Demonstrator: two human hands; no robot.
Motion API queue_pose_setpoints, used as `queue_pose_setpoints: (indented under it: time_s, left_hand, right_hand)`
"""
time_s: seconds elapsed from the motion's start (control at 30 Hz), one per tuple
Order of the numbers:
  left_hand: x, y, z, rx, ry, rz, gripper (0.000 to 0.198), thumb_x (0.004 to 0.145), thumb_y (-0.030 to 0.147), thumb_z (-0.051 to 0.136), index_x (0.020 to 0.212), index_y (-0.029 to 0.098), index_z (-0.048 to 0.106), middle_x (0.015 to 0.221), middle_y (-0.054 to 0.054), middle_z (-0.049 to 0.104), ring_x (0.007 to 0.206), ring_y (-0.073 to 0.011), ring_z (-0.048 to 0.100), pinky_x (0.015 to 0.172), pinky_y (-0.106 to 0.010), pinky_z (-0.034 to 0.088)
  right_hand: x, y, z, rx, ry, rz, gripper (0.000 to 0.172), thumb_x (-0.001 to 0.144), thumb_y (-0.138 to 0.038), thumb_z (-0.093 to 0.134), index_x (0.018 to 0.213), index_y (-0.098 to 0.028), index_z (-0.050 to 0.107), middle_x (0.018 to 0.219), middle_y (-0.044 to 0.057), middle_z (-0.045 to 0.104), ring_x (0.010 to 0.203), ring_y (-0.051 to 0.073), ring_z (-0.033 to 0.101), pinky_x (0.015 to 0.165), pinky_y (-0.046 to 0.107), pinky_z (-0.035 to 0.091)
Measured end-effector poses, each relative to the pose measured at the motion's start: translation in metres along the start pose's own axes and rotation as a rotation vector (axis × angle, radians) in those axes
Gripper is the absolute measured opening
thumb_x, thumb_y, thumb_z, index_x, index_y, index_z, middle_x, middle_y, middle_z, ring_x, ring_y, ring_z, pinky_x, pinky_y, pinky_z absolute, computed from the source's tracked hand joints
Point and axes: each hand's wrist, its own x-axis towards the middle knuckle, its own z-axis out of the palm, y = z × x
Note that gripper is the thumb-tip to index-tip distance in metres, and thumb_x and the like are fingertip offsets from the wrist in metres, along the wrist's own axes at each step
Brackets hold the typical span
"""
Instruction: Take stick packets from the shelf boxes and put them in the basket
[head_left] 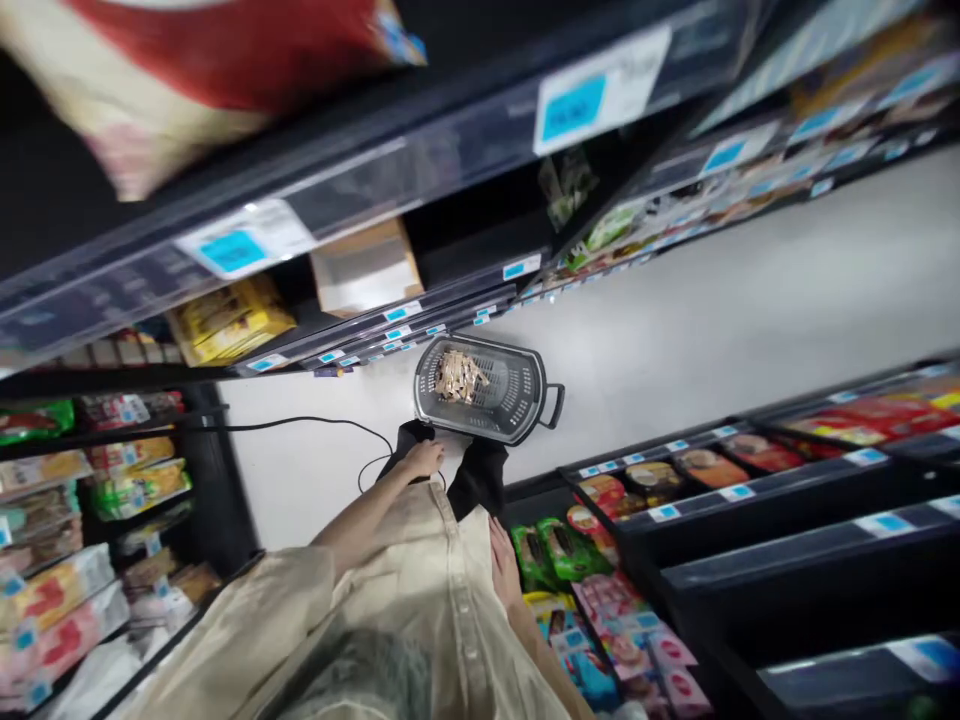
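Floor basket with one gold-toned bundle; two hands, no hold confirmed

Shopping basket (517, 390), grey, perforated: one, set on the pale floor (675, 330) between shelf rows, beyond the person's black trouser legs (484, 475). Handle (556, 405) juts from the basket's right end.

Gold-toned bundle (459, 377): one, inside the basket, against its left end; wrapping too small to read.

Left hand (426, 458): just short of the basket's near rim, at the left trouser leg. Fingers appear loosely curled; contents, if any, cannot be told.

Right hand (504, 560): fingers extended, lying along the hem of the beige shirt (397, 540); grips nothing visible. Green packets (570, 548) sit just beside it, near the right-hand shelf's edge.

Black cable (307, 418): one, from the left shelf, looping beside the left leg.

Hazards, as judged: a short forward step could knock the basket and slide the bundle along it; the cable loop could catch a foot; a rightward swing of the right hand could dislodge green packets.
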Motion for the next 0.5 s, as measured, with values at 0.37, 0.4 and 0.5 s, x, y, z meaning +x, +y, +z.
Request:
queue_pose_setpoints:
  time_s: [0.37, 0.4, 0.5]
  left_hand:
    - [0.201, -0.027, -0.002, 0.147, -0.023, -0.286, 0.044, 0.102, 0.023, 0.04, 0.139, 0.018, 0.063, 0.133, -0.014, 0.073, 0.125, -0.0234, 0.067, 0.103, -0.032, 0.052]
    - [0.219, -0.028, 0.002, 0.155, -0.018, -0.303, 0.045, 0.103, 0.023, 0.039, 0.14, 0.018, 0.063, 0.133, -0.014, 0.073, 0.126, -0.0239, 0.066, 0.103, -0.033, 0.052]
    - [0.27, -0.033, 0.023, 0.183, -0.025, -0.323, 0.044, 0.101, 0.026, 0.043, 0.138, 0.019, 0.065, 0.134, -0.014, 0.072, 0.126, -0.0286, 0.066, 0.103, -0.039, 0.053]
  right_hand:
    - [-0.021, 0.054, 0.0, 0.0, -0.089, 0.107, 0.052, 0.098, -0.038, 0.046, 0.145, -0.056, 0.057, 0.151, -0.003, 0.063, 0.148, 0.036, 0.049, 0.119, 0.076, 0.039]
    - [-0.024, 0.063, 0.0, -0.012, -0.077, 0.135, 0.054, 0.097, -0.038, 0.045, 0.146, -0.06, 0.053, 0.149, -0.005, 0.063, 0.147, 0.036, 0.05, 0.118, 0.076, 0.041]
    - [-0.04, 0.092, 0.008, -0.076, 0.008, 0.177, 0.059, 0.092, -0.04, 0.045, 0.142, -0.072, 0.047, 0.135, -0.007, 0.073, 0.132, 0.04, 0.062, 0.104, 0.079, 0.053]
